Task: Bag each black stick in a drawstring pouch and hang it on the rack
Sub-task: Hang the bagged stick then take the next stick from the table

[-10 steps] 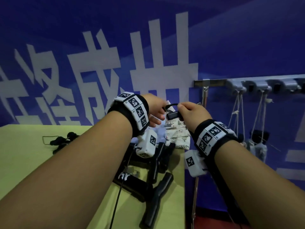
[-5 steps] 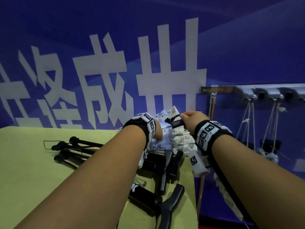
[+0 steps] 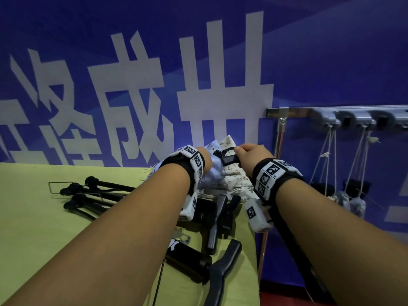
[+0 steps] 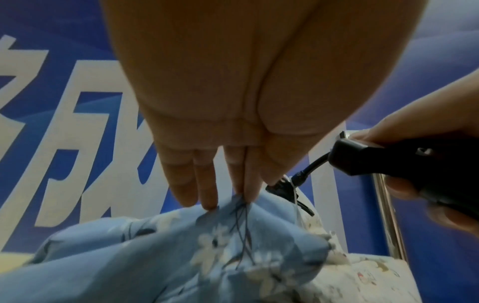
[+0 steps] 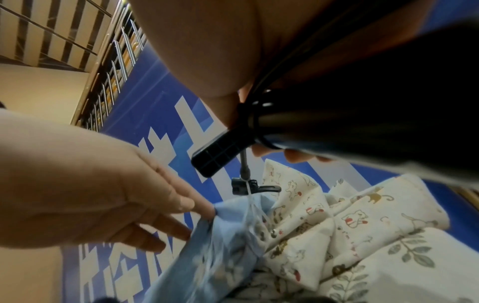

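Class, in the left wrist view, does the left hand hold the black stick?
No, the right hand grips the black stick; the left hand pinches the blue pouch.

In the head view the fingers of the left hand (image 3: 205, 156) are hidden behind its wristband (image 3: 195, 161). The black stick (image 3: 230, 160) is mostly covered by the right hand (image 3: 254, 153). The blue pouch (image 4: 168, 262) is blurred and cut by the lower edge; the rack (image 3: 344, 120) is cut at the right edge.

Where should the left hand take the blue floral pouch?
Its gathered top edge, pinched from above on the left. On the blue floral pouch that edge peaks at the left hand's fingertips with creases fanning down; the right hand holds the black stick just right of it, likely crowding that side.
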Motion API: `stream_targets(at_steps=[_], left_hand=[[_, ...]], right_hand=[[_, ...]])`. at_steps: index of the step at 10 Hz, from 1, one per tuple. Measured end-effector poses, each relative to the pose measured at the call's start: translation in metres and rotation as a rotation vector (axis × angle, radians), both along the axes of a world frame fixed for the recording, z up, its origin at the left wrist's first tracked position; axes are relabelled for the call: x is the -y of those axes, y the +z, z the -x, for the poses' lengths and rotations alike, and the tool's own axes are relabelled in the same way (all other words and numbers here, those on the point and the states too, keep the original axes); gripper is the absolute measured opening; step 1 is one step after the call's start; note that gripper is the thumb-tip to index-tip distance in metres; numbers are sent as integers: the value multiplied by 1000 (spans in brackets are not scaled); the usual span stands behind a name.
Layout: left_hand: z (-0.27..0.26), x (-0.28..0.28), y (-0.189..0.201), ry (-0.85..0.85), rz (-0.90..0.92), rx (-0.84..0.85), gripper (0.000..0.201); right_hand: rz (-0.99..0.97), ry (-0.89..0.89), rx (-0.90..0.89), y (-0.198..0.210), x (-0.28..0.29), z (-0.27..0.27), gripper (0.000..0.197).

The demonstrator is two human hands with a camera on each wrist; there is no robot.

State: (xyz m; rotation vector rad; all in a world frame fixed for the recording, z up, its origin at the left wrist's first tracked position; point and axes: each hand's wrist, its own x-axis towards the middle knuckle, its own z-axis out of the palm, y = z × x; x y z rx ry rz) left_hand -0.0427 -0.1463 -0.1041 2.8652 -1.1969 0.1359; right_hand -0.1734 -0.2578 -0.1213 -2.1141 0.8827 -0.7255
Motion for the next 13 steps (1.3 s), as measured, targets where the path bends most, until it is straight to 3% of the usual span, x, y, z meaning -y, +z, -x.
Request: stream_targets(at_steps=[3,7,9,11,12,13], left_hand=[[28,-42,85,-117,663,-104,25],[136,-78,175,-341,1119,-356,48],[189,-70,185,-403,1202,-611,48],[241,-51,168,-427,1180,-771,55],[259,-37,148,-449,1124,-811,35],[270,-14,113,-518,1041,-762,19]], right_hand=[[108,7,209,51,-39,19,38],[121,-76,572,137,-102,100,33],[107,-78,582,143,-110,158,46],[78,-77,568,121,-101,222,96],[103,-90,487,98,-93,245,94],[116,-159,432,66,-82,263,67]])
